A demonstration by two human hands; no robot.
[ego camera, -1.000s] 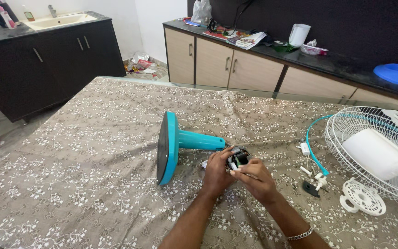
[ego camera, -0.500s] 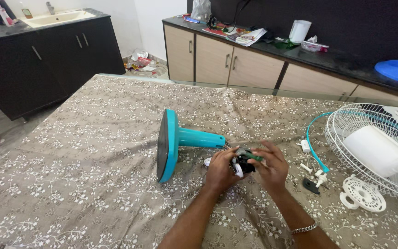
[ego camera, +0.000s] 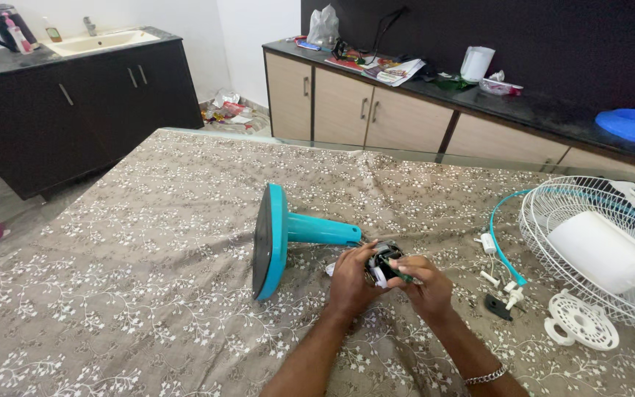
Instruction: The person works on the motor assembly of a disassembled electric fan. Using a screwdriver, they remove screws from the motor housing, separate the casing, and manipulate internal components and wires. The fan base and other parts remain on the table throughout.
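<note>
On floral tablecloth, both hands, left and right, grip teal fan stand's switch housing.

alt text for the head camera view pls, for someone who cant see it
Two bare hands, left hand and right hand, grip a small dark part at the end of a teal fan stand lying on its side on a floral tablecloth. A white wire fan guard and small white parts lie to the right.
</note>
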